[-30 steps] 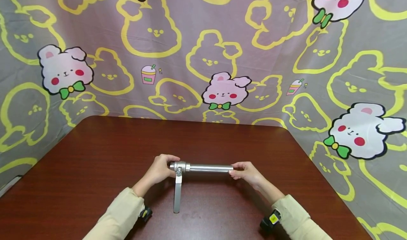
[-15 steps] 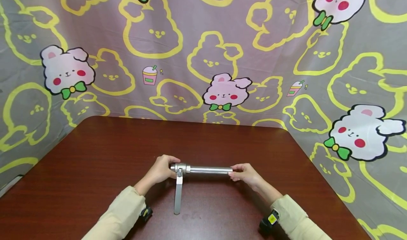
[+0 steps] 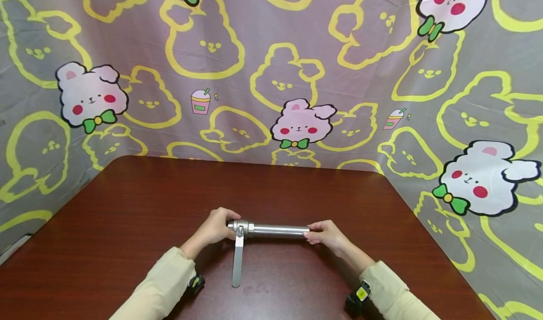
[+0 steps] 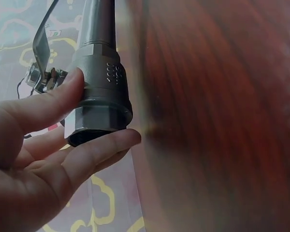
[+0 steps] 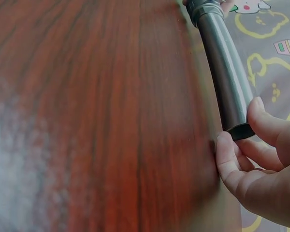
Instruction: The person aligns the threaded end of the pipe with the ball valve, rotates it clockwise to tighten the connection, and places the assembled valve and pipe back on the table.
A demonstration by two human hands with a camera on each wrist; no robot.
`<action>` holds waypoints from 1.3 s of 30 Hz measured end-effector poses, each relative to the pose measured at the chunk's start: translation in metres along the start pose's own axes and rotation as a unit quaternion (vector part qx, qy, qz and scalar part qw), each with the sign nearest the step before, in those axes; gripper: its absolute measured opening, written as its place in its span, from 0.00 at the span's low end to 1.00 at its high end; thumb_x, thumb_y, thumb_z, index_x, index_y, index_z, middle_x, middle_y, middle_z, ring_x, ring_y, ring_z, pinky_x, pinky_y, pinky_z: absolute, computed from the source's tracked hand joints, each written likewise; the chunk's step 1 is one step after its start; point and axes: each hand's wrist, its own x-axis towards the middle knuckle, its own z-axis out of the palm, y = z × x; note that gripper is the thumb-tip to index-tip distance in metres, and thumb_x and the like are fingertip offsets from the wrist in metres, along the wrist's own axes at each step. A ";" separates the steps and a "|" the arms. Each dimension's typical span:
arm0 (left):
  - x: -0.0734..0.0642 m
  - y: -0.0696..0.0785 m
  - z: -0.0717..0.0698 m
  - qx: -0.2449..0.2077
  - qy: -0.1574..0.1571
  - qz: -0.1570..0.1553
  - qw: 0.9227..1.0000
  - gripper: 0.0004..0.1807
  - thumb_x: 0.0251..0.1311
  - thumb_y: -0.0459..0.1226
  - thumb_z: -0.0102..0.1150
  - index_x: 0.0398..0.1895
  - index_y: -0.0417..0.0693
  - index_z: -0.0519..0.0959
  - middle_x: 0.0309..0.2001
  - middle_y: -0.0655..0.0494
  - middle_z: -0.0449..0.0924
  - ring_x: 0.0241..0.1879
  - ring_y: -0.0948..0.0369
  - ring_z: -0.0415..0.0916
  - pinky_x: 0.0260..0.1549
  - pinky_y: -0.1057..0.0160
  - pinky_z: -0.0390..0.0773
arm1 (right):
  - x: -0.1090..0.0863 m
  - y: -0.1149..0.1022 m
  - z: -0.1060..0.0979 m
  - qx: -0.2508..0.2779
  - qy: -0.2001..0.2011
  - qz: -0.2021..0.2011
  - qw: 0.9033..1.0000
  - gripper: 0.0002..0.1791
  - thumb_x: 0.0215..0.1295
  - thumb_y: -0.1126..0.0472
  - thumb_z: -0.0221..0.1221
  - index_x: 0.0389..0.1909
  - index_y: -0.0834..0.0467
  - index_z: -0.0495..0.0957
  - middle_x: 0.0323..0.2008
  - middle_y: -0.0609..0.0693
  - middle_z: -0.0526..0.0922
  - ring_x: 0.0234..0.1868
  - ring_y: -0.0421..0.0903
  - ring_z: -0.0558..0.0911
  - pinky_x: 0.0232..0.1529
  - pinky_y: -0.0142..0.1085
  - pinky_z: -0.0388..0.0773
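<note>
A steel ball valve with a straight metal pipe joined to its right side lies level between both hands in the head view. Its flat lever handle points toward the person. My left hand grips the valve's outer end; in the left wrist view the thumb presses the valve body and the fingers pass under its hexagonal open end. My right hand pinches the far end of the pipe. In the right wrist view, thumb and fingertips sit at the rim of the pipe.
A dark red-brown wooden table lies close under the pipe. Behind it and at both sides hangs a grey cloth with cartoon bears and rabbits. Black devices are strapped to the left wrist and right wrist.
The valve and pipe have come down slightly in the head view, nearer the person, with the right end lowered along with the right hand. Both hands keep their hold.
</note>
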 end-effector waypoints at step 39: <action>0.000 -0.001 0.002 0.038 -0.020 -0.010 0.999 0.25 0.25 0.22 0.67 0.37 0.30 0.79 0.35 0.45 0.79 0.31 0.58 0.72 0.32 0.62 0.72 | 0.001 -0.005 0.003 -0.072 -0.004 0.002 0.997 0.18 0.56 0.71 0.56 0.41 0.83 0.69 0.26 0.63 0.80 0.24 0.48 0.79 0.30 0.41 0.76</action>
